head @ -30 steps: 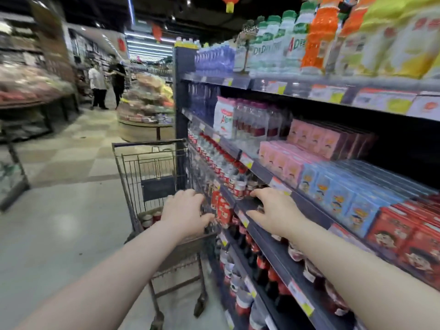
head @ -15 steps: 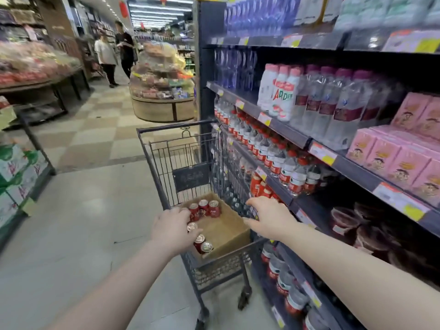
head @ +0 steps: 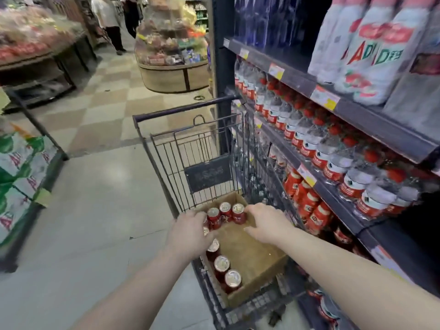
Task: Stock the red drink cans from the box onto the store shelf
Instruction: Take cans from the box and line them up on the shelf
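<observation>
A cardboard box [head: 252, 251] lies in the shopping cart [head: 181, 110]. Three red drink cans [head: 225, 211] stand at its far end, and more red cans [head: 222, 265] line its left wall. My left hand [head: 190, 232] lies over the cans at the left wall, fingers bent down onto one. Whether it grips that can is hidden. Over the box's far right corner my right hand [head: 269, 222] reaches in, fingers straight, tips beside the rightmost far can [head: 238, 213]. The store shelf [head: 333, 195] on the right carries a row of the same red cans [head: 307, 198].
The cart stands tight against the shelving. Water bottles [head: 333, 160] fill the tier above the cans, white bottles [head: 371, 51] the one above that. Stacked green-and-white cases [head: 21, 167] sit at left. A round display [head: 171, 55] and two people [head: 107, 22] are down the aisle.
My view tipped down from the shelf to the cart. Both hands left the shelf edge and dropped into the box, the left onto the cans and the right toward the far cans.
</observation>
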The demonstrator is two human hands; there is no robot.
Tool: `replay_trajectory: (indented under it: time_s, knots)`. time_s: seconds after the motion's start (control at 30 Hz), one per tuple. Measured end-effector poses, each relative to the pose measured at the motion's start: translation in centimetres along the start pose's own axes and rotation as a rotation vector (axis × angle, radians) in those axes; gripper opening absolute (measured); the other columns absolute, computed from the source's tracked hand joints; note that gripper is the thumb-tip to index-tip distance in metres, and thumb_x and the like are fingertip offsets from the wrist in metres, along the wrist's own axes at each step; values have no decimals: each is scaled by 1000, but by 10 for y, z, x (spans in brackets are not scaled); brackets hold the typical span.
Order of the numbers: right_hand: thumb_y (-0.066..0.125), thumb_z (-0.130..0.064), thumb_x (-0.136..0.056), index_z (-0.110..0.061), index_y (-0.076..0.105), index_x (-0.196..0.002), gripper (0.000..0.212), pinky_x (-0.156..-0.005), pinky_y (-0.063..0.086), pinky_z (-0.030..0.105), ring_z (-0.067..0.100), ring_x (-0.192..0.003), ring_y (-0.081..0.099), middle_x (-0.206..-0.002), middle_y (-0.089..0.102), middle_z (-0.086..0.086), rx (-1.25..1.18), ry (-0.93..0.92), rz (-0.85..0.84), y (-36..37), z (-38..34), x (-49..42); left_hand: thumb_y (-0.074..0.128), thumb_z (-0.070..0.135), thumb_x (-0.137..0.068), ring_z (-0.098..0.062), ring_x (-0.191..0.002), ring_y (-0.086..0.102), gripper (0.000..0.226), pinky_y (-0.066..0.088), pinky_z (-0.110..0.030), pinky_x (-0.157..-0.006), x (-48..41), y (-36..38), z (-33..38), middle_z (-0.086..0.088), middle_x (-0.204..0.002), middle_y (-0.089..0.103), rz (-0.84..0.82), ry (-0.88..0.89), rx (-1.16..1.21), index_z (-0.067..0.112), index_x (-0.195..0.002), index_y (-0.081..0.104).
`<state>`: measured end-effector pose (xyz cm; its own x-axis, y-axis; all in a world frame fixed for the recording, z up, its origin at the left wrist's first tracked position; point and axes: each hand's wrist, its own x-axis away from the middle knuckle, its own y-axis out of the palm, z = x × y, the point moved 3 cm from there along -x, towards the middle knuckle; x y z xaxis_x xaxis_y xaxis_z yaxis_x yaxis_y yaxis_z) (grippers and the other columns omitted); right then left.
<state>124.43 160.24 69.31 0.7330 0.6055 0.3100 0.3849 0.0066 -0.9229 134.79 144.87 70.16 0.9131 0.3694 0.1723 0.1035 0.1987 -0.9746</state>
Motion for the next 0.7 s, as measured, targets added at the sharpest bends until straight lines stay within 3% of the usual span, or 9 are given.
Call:
replay_trajectory:
  time_s: [0.2, 0.4, 0.7]
  knots:
    - [58, -41, -87, -23, 41, -137, 56, -101, 42, 44, 30, -123, 49, -135, 48, 7, 5, 60, -119, 18, 39, -89, 50, 53, -85, -24, -130, 42, 66, 36, -44, -107, -95, 45, 4, -2, -144, 42, -133, 11, -1, 22, -141, 35]
    - [58, -36, -86, -20, 43, -133, 52, -98, 42, 43, 33, -122, 47, -134, 47, 9, -42, 109, -191, 59, 69, -168, 55, 52, -84, -29, -123, 47, 57, 39, -45, -101, -192, 108, 2, -7, -134, 48, -276, 61, -60, 19, -130, 46]
    - [60, -25, -86, -16, 40, -136, 55, -97, 46, 46, 34, -121, 48, -138, 40, 10, -159, 232, -228, 160, 96, -271, 57, 47, -84, -32, -123, 45, 59, 37, -46, -100, -305, 218, -15, -11, -131, 47, -423, 117, -104, 14, -131, 43]
